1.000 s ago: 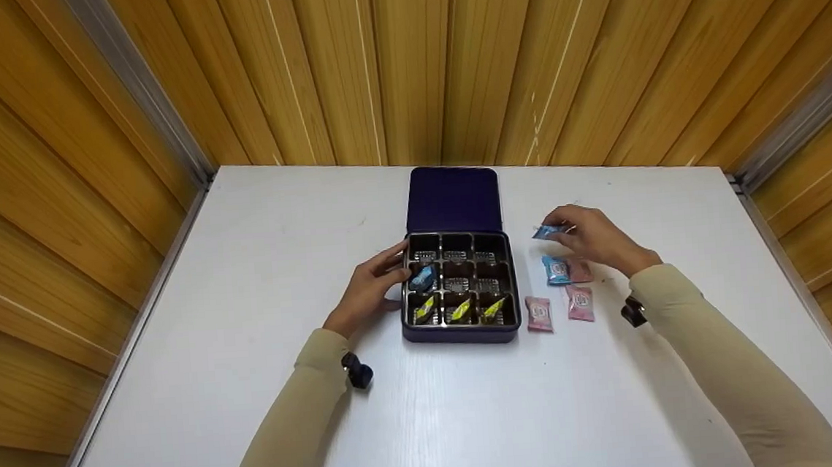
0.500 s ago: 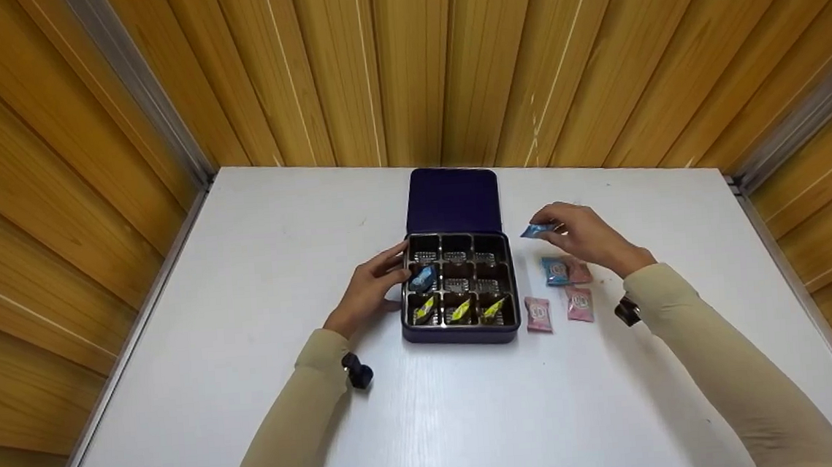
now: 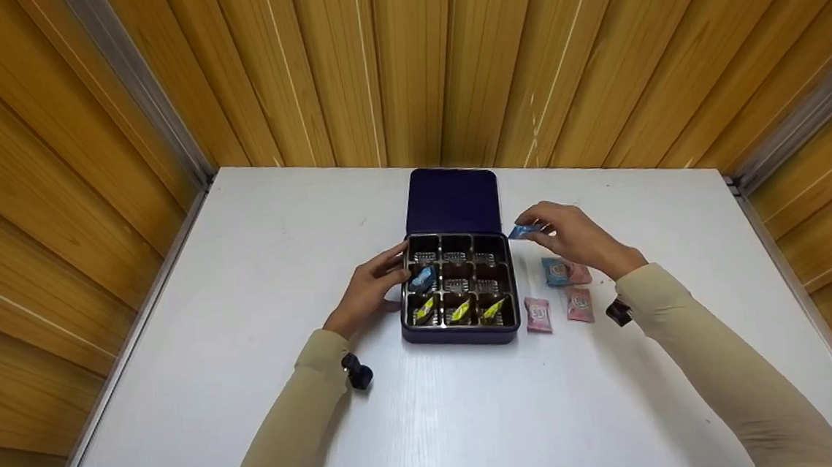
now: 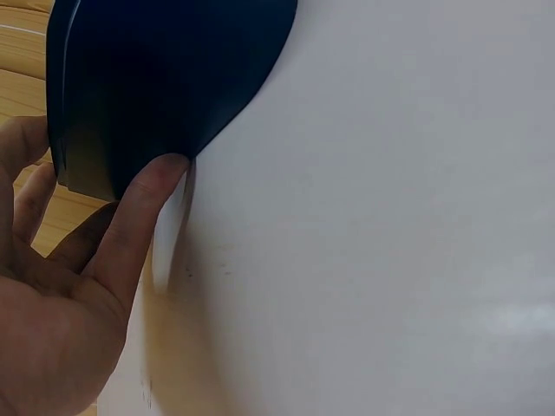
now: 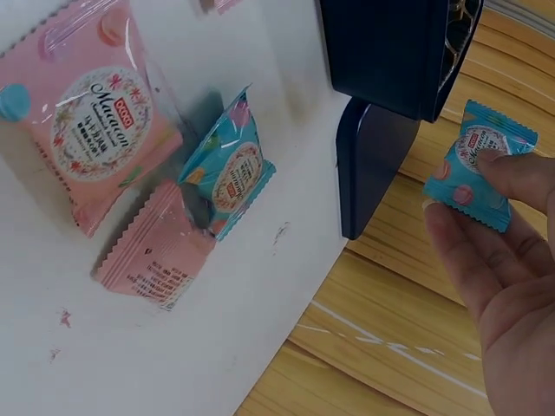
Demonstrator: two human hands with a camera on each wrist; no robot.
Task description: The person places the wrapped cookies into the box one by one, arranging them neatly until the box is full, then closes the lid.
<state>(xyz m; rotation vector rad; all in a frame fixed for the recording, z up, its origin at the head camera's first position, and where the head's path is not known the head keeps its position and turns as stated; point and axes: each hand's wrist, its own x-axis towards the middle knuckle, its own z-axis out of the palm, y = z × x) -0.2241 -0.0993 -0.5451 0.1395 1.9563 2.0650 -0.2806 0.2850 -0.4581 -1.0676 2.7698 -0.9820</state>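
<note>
In the head view, carrying the held blue packet (image 3: pixel 523 232) leftward with the right hand (image 3: pixel 576 237); compared with a second ago, bringing it from farther right to just beside the far right corner of the box (image 3: pixel 460 337), without yet entering. Judging this shift as shortening the way to the box's interior. Finding the boxed blue packet (image 3: pixel 423 278) lying in the left column's middle cell, and yellow packets (image 3: pixel 460 311) occupying the near row. Finding pink packets (image 3: pixel 538 314) and the loose blue packet (image 3: pixel 555 271) lying between the box and the right edge of the surface (image 3: pixel 277 236), and the open lid (image 3: pixel 452 200) stretching toward the far edge.

In the left wrist view, steadying the box with the left hand (image 4: pixel 69 312), clamping that grip on its side.

In the right wrist view, clamping the right grip on the held blue packet in a pinch, leaving a visible gap from the box.
</note>
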